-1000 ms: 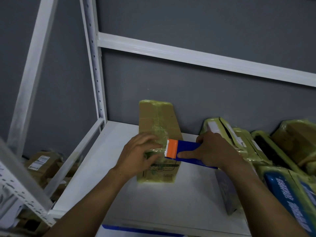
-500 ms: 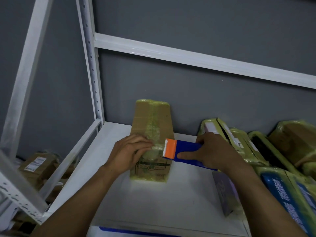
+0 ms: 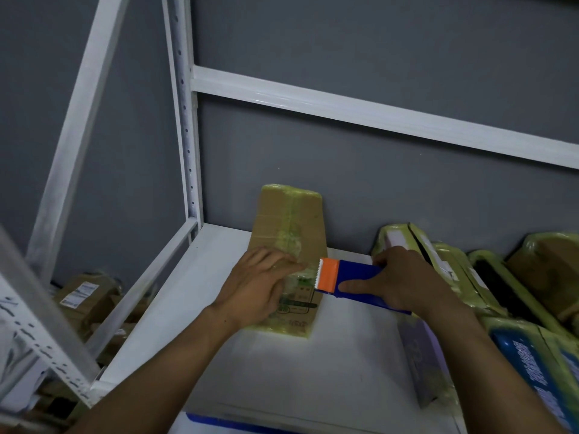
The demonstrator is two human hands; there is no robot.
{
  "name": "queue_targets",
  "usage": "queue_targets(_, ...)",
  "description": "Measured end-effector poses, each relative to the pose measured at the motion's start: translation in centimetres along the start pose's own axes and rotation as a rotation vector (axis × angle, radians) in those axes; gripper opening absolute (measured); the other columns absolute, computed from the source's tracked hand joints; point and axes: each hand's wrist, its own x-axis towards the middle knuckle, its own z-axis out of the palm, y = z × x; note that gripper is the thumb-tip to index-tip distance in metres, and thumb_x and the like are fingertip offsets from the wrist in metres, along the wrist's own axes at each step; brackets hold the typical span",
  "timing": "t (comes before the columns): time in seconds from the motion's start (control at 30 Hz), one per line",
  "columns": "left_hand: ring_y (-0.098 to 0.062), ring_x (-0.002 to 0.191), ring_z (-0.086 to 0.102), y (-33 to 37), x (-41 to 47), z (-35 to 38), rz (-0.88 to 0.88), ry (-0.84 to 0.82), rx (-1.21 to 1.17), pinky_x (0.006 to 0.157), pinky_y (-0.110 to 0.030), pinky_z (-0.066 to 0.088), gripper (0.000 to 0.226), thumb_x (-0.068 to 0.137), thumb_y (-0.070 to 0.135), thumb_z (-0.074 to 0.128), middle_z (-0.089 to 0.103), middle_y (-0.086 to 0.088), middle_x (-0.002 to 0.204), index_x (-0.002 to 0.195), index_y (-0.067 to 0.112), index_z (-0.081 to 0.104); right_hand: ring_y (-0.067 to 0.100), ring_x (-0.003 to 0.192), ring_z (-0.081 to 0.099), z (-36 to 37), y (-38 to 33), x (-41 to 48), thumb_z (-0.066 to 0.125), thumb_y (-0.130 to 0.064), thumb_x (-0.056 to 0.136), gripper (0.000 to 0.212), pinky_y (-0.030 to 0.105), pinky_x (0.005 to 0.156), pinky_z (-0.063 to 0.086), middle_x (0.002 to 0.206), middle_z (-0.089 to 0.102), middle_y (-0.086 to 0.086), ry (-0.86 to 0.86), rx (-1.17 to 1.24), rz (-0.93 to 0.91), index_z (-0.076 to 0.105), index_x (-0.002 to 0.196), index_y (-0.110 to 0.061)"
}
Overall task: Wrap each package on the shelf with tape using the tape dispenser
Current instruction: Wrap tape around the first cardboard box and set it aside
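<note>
a flat brown cardboard package [image 3: 289, 220] banded in yellowish tape is laid on the white metal shelf [image 3: 313, 371], its 12 o'clock end by the grey wall [image 3: 376, 183]. it is pressed down by the straight fingers of the left hand [image 3: 260, 286]. at its 3 o'clock edge, a blue tape dispenser [image 3: 355, 280] with an orange toothed end is gripped in the curled right hand [image 3: 405, 283].

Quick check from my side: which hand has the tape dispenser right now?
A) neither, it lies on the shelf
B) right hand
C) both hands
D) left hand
B: the right hand grips the blue and orange tape dispenser, while the left hand presses flat on the cardboard package.
</note>
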Motion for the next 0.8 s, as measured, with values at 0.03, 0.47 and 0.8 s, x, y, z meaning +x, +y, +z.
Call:
queue_targets(0.03, -0.01, 0.121, 0.05, 0.3, 0.1, 0.0, -0.021, 0.025, 0.0, 0.102, -0.023, 0.032, 0.044, 0.09, 0.029, 0.064, 0.059, 0.017, 0.13, 0.134, 0.038, 0.061, 0.007, 0.074, 0.061, 0.1, 0.0, 0.0, 0.077, -0.079, 0.063, 0.075, 0.02, 0.06, 0.047, 0.085, 0.064, -0.007, 0.0, 0.005, -0.001, 0.067, 0.104, -0.017)
queue_targets(0.47, -0.012, 0.103, 0.058, 0.4, 1.5, 1.1, 0.036, 0.084, -0.052, 0.092, -0.034, 0.047, 0.024, 0.098, 0.038, 0.064, 0.068, 0.014, 0.112, 0.121, 0.03, 0.069, 0.012, 0.081, 0.066, 1.2, 0.7, 0.6, 0.07, -0.085, 0.061, 0.077, 0.027, 0.075, 0.056, 0.091, 0.07, -0.003, -0.021, 0.007, -0.006, 0.067, 0.098, -0.018)
queue_targets(0.8, -0.01, 0.103, 0.058, -1.1, 1.2, 0.3, 0.079, 0.105, -0.102, 0.089, -0.031, 0.044, 0.021, 0.098, 0.032, 0.066, 0.069, 0.017, 0.113, 0.118, 0.028, 0.074, 0.006, 0.069, 0.059, 2.2, 0.1, 0.0, 0.06, -0.089, 0.058, 0.072, 0.021, 0.064, 0.046, 0.077, 0.061, -0.008, -0.024, 0.015, -0.059, 0.062, 0.085, -0.021)
